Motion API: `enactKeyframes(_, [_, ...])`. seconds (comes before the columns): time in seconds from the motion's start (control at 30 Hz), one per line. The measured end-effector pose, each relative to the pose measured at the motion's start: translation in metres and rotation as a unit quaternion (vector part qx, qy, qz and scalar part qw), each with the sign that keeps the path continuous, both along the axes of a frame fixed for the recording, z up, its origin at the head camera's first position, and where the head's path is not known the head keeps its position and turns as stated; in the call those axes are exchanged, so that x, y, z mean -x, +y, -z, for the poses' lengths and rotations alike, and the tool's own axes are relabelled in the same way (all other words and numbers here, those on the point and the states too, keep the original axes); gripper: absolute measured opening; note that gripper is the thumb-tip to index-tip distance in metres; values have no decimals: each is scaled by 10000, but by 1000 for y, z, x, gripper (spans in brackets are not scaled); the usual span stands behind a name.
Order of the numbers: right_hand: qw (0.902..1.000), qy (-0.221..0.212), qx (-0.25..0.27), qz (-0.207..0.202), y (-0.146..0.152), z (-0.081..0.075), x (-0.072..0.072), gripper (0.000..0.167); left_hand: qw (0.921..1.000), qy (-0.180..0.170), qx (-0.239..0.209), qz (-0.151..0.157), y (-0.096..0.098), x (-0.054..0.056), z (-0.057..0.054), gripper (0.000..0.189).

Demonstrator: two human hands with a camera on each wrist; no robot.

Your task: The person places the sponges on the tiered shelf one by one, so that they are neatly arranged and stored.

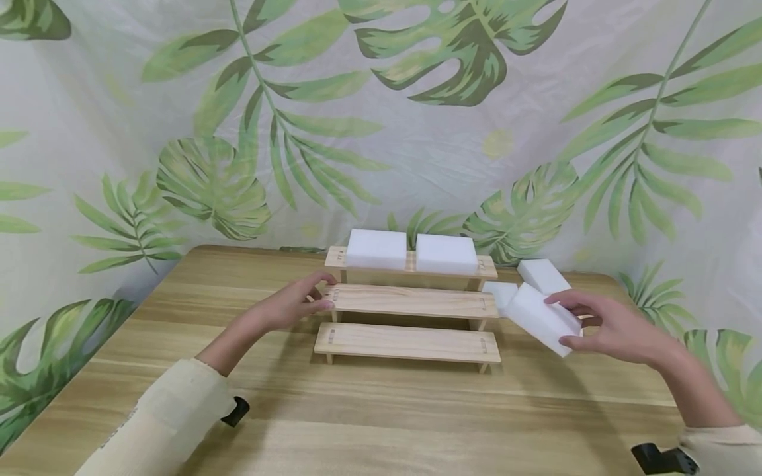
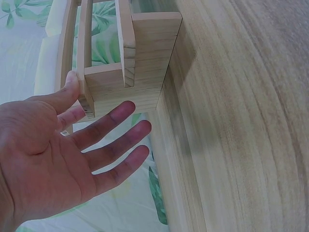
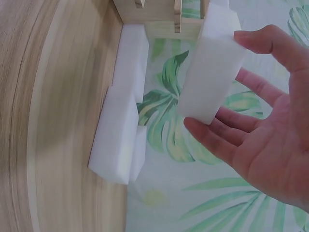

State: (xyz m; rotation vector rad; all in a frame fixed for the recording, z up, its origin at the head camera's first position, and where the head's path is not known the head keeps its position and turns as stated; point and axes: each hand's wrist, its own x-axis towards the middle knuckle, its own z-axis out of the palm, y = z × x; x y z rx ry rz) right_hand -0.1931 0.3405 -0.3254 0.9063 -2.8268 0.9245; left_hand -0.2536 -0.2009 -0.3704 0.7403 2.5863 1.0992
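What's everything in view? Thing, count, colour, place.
Table: one, brown wood, foreground
Shelves: three, light wood, stepped, on table
Upper blocks: two, white, on top shelf
Loose blocks: at least two, white, right of shelves, partly hidden
Raised block: one, white, above table
Leafy cloth: seemingly one, pale and green, behind table
Wrist gadgets: two, black
Sleeves: two, cream
Left hand: one, bare, touching middle shelf
Right hand: one, bare, gripping raised block

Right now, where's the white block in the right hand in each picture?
Head: the white block is right of centre, in the right hand.
Left wrist: it isn't in this one.
Right wrist: upper half, right of centre.
Shared landmark: the wooden shelf shows in all three.
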Motion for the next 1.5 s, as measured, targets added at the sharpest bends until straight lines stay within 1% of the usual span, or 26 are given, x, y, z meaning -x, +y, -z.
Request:
enactKeyframes(0.1, [9998, 173, 20, -99, -5, 0, 1, 52, 10000, -11, -18, -11, 0, 0, 0, 44])
enactKeyframes(0.27, [9998, 157, 23, -84, -14, -1, 1, 51, 10000, -23, -29, -16, 1, -1, -1, 44])
enactKeyframes(0.43, [9996, -45, 255, -114, -23, 0, 4, 49, 10000, -11, -20, -24, 1, -2, -1, 44])
enactKeyframes(0.57, [9991, -106, 396, -87, -29, 1, 5, 47, 10000, -19, -46, -19, 1, -2, -1, 44])
enactKeyframes(0.73, [9979, -276, 560, -164, -39, 5, 7, 45, 10000, -39, -62, -27, 1, -2, -1, 45])
enactKeyframes(0.97, [9913, -743, 1043, -296, -53, 5, 7, 44, 10000, 35, -16, -28, 1, -2, -1, 44])
enactKeyframes(1.07, [9880, -903, 1191, -392, -58, 5, 9, 45, 10000, 84, -2, -25, 1, -2, 0, 43])
enactKeyframes(1.23, [9840, -1123, 1313, -436, -66, 7, 12, 47, 10000, 88, 7, -25, 1, -2, 0, 43])
enactKeyframes(1.4, [9831, -1129, 1347, -505, -74, 6, 15, 47, 9999, 99, 64, -28, 1, -1, -1, 44])
enactKeyframes(1.5, [9810, -1167, 1454, -527, -80, 6, 16, 48, 9999, 80, 85, -42, 1, -1, -1, 44])
